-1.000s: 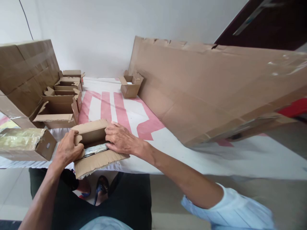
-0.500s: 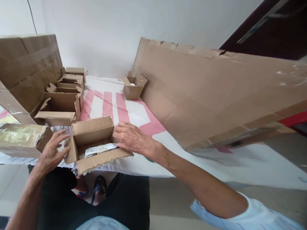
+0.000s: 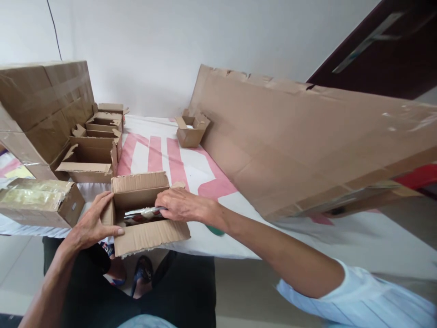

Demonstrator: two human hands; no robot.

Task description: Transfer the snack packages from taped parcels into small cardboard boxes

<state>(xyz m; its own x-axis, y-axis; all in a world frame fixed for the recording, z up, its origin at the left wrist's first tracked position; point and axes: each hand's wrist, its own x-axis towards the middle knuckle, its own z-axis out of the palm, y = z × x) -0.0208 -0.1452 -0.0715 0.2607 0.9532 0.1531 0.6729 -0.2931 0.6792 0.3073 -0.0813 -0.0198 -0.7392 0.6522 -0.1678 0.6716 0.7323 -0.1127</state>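
Observation:
An open cardboard box (image 3: pixel 152 238) stands at the table's front edge, its flaps folded outward. My left hand (image 3: pixel 89 224) holds the box at its left end, thumb over the front flap and fingers along the left flap. Reaching in from the right, my right hand (image 3: pixel 182 204) has its fingers closed on flat silvery packets (image 3: pixel 143 212) inside the box. The packets lie tilted near the front wall; their lower part is hidden. Left of my left hand is a closed, taped box (image 3: pixel 37 202).
Several open small boxes (image 3: pixel 87 168) line the left side beside a large taped carton (image 3: pixel 70 98). Another small open box (image 3: pixel 190 135) stands at the back against a big leaning cardboard sheet (image 3: pixel 290 146). A pink-and-white cloth (image 3: pixel 177 159) covers the table.
My left hand has moved right onto the box's left end and front flap. My right hand has reached in and taken hold of the packets, whose near ends now tilt up.

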